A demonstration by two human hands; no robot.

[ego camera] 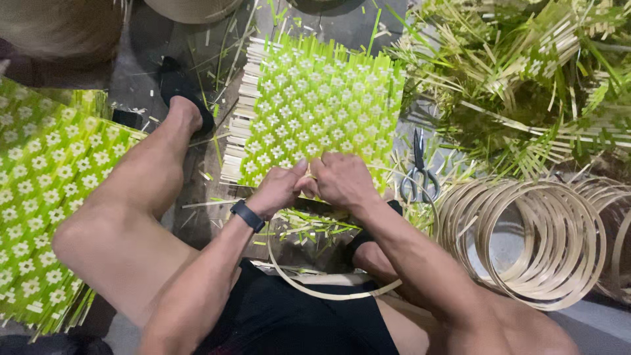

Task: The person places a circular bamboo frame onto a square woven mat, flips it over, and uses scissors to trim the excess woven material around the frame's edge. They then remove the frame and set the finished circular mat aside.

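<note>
The woven mat (pixel 322 108), a green panel with a repeated white flower pattern, lies flat on the floor (pixel 342 26) directly ahead of the seated person, extending away from the body. Its near edge meets both hands; its loose strip ends project from the far edge and the sides.

The left hand (pixel 279 190) and the right hand (pixel 342 181) are pressed close together at the middle of that near edge, touching each other. Both are closed in a pinch on the edge strips of the mat; the fingertips themselves are hidden beneath the knuckles. Neither hand is clearly nearer than the other: both are at the same edge. A dark wristband (pixel 248 215) sits on the left wrist.

A thin bamboo hoop (pixel 328 294) lies under the hands and across the lap, partly beneath the mat edge.

Scissors (pixel 419 172) lie on the floor just to the right of the mat. Further right, a stack of bamboo rings (pixel 545 243) leans on its side. A second patterned mat (pixel 46 197) lies to the left, beyond the raised left knee. A heap of loose green and pale strips (pixel 526 85) fills the upper right. Trimmed offcuts litter the dark floor.
</note>
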